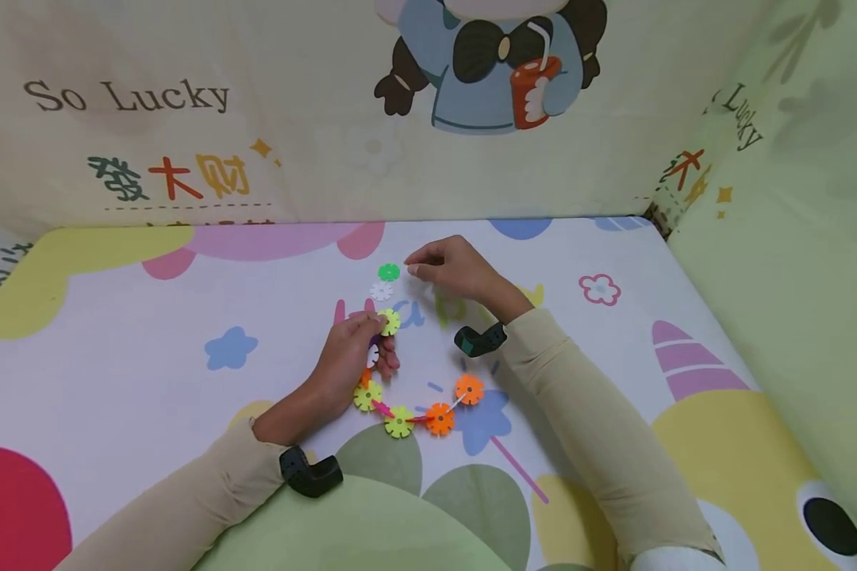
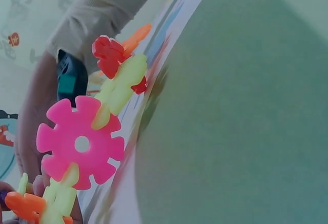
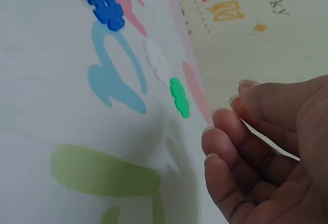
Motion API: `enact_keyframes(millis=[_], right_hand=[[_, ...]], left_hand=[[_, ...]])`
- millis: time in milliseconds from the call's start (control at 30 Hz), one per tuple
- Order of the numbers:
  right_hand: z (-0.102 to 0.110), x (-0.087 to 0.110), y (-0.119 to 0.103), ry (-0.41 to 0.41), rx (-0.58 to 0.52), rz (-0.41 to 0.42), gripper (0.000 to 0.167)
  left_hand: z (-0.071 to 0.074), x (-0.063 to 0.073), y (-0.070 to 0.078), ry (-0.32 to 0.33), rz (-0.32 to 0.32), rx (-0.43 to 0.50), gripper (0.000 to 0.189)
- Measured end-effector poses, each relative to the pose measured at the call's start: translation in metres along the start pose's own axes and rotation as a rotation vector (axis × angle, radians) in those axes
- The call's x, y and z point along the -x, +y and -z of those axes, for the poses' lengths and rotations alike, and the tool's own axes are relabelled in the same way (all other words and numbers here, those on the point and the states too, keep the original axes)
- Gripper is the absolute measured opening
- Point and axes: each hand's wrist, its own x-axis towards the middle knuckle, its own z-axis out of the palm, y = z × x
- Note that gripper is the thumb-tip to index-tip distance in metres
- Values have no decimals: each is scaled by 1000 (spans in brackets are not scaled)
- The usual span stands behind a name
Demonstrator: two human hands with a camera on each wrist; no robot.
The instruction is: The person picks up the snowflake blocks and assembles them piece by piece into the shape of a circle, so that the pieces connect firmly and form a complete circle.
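Observation:
My left hand [image 1: 353, 353] grips one end of a curved chain of slotted plastic snowflake discs, its thumb at a yellow disc [image 1: 390, 322]. From beneath the hand the chain runs through a lower yellow disc [image 1: 398, 423] to an orange disc [image 1: 469, 389] at its free end. Up close, a pink disc [image 2: 82, 143] joins two yellow-green ones in the left wrist view. My right hand [image 1: 457, 270] hovers at the back, fingers loosely curled, nothing visible between them. Left of its fingertips lie a loose green disc [image 1: 389, 272] and a white disc [image 1: 381, 291].
A blue disc [image 3: 105, 4] lies on the printed tabletop [image 1: 143, 381] in the right wrist view. A cloth-covered wall [image 1: 293, 159] rises behind the table, and another [image 1: 807, 277] stands along the right side.

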Motion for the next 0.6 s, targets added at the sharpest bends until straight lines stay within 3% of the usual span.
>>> enact_keyframes(millis=[300,600], right_hand=[[-5,-24,2,-18,-5,-46,22],[-13,-35,1,10,-3,-78,24]], left_hand=[[1,-1,1,8,8,2,30],[0,-1,2,4,11,-10,30]])
